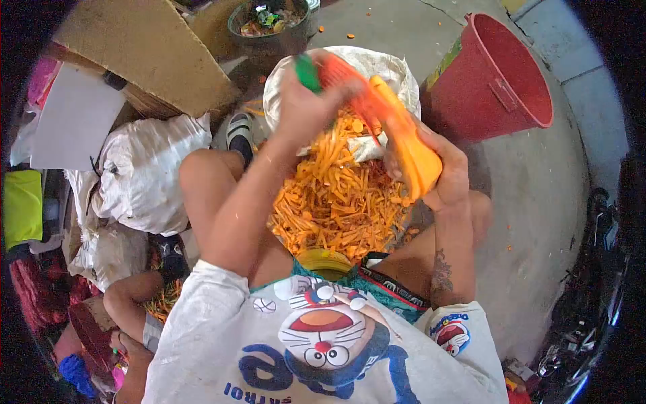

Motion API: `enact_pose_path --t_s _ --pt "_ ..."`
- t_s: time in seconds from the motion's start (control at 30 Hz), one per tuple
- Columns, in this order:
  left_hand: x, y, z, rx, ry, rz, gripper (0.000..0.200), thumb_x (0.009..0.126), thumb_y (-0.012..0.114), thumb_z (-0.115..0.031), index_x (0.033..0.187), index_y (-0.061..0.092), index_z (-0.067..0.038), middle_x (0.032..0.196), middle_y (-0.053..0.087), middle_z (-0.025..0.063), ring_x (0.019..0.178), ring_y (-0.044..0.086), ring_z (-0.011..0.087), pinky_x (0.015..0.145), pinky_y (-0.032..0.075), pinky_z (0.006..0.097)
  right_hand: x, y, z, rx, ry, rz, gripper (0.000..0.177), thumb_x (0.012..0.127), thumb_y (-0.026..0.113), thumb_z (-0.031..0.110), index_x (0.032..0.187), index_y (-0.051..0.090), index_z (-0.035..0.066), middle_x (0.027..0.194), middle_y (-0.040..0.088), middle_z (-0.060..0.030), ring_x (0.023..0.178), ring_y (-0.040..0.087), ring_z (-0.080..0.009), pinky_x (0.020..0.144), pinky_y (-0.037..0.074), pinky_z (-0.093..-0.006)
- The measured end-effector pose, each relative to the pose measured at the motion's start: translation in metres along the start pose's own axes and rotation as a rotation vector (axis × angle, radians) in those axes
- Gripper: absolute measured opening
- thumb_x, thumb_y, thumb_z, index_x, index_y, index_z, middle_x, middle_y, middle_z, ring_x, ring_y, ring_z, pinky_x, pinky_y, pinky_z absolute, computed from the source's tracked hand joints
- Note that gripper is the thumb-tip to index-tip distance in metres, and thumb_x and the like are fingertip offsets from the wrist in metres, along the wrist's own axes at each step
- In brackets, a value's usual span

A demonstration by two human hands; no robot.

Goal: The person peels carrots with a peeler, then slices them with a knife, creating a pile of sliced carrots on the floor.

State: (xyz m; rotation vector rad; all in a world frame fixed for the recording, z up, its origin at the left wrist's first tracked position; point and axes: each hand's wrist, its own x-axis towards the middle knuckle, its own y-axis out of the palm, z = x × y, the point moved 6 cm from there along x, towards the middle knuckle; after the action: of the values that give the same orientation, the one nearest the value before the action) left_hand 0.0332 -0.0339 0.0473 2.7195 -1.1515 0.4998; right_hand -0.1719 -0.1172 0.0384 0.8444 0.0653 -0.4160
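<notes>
The fingers of the left hand [304,101] close round a green-handled peeler [308,73], blurred mid-stroke, and the right hand [449,176] grips a carrot [412,151] above the heap of carrot peelings [336,202] in the white sack [377,67]. The peeler works close to the right fingers, so a slip along the carrot could nick them or fling strips onto the floor [538,202].

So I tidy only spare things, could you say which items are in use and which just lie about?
In use: orange carrot in right hand; green-handled peeler in left hand; white sack of orange peelings.
Lying about: red plastic bucket; brown cardboard sheet.
</notes>
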Motion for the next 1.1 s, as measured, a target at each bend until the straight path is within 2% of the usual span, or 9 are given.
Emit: enact_pose_path --t_s 0.03,0.07,0.33,0.53,0.73,0.8,0.9,1.0,1.1 --pt "0.013 -0.019 0.005 -0.092 -0.087 -0.098 0.02 0.086 0.08 -0.013 0.096 0.064 -0.006 0.086 0.068 0.0014 0.067 0.063 0.0091 0.061 0.053 0.0251 0.001 0.002 0.0 0.007 0.027 0.046 0.062 0.099 0.054 0.027 0.153 0.039 -0.001 0.144 0.056 -0.0148 0.125 0.061 -0.0222 0.107 0.049 -0.0357" --pt "0.022 -0.031 0.014 -0.156 -0.114 -0.163 0.02 0.087 0.079 -0.013 0.096 0.063 -0.006 0.086 0.068 0.0018 0.065 0.062 0.0091 0.058 0.052 0.0249 -0.002 0.02 0.005 -0.067 -0.01 -0.014 0.053 0.103 0.047 0.028 0.147 0.044 -0.002 0.117 0.067 -0.0169 0.095 0.068 -0.0254 0.087 0.057 -0.0392" --pt "-0.029 0.034 -0.046 -0.05 0.088 0.192 0.025 0.084 0.084 -0.016 0.095 0.065 -0.003 0.082 0.066 -0.0008 0.074 0.06 0.0071 0.069 0.052 0.0253 0.002 0.014 0.008 0.109 -0.039 -0.079 0.049 0.105 0.046 0.027 0.144 0.048 -0.003 0.123 0.066 -0.0186 0.105 0.069 -0.0243 0.094 0.056 -0.0376" --pt "0.025 -0.038 0.024 -0.224 -0.151 -0.273 0.02 0.088 0.08 -0.013 0.095 0.063 -0.004 0.078 0.069 0.0018 0.064 0.062 0.0074 0.059 0.052 0.0235 0.001 0.001 0.0 0.089 -0.02 -0.054 0.047 0.105 0.047 0.027 0.141 0.05 -0.003 0.118 0.068 -0.0168 0.1 0.068 -0.0224 0.09 0.055 -0.0372" --pt "-0.028 0.031 -0.032 -0.133 0.038 0.151 0.027 0.086 0.082 -0.014 0.103 0.066 -0.002 0.08 0.069 0.0022 0.072 0.065 0.0131 0.07 0.055 0.0285 0.003 -0.005 0.006 0.053 -0.062 -0.035 0.057 0.1 0.052 0.026 0.148 0.044 -0.003 0.131 0.064 -0.0141 0.109 0.067 -0.0212 0.093 0.055 -0.0341" --pt "0.005 -0.009 -0.005 -0.096 -0.063 -0.072 0.023 0.087 0.082 -0.013 0.099 0.065 -0.003 0.082 0.07 0.0021 0.071 0.066 0.0112 0.067 0.055 0.0268 -0.002 0.01 0.003 -0.032 -0.007 -0.004 0.055 0.102 0.044 0.035 0.143 0.047 -0.003 0.1 0.066 -0.0132 0.082 0.061 -0.0189 0.072 0.049 -0.0314" --pt "0.018 -0.032 0.02 -0.12 -0.13 -0.222 0.023 0.088 0.081 -0.015 0.098 0.064 -0.005 0.08 0.068 0.0008 0.066 0.063 0.0093 0.059 0.051 0.0245 -0.003 0.007 0.005 -0.058 0.005 -0.054 0.055 0.102 0.045 0.034 0.143 0.047 -0.002 0.098 0.064 -0.0125 0.08 0.06 -0.0183 0.073 0.048 -0.031" --pt "-0.016 0.007 -0.013 -0.116 -0.088 -0.063 0.025 0.087 0.082 -0.015 0.098 0.063 -0.005 0.08 0.067 -0.0002 0.067 0.063 0.009 0.061 0.052 0.0258 0.005 -0.021 0.004 0.028 -0.038 -0.063 0.059 0.099 0.053 0.026 0.15 0.042 -0.003 0.131 0.064 -0.0151 0.106 0.068 -0.0211 0.09 0.055 -0.0333" --pt "-0.023 0.026 -0.022 -0.096 -0.013 0.059 0.027 0.085 0.084 -0.014 0.098 0.063 -0.003 0.081 0.069 0.0006 0.07 0.065 0.0104 0.066 0.054 0.0278 0.002 0.009 0.009 -0.04 -0.091 -0.129 0.058 0.101 0.051 0.026 0.15 0.041 -0.003 0.131 0.064 -0.015 0.106 0.067 -0.0199 0.091 0.055 -0.0323"
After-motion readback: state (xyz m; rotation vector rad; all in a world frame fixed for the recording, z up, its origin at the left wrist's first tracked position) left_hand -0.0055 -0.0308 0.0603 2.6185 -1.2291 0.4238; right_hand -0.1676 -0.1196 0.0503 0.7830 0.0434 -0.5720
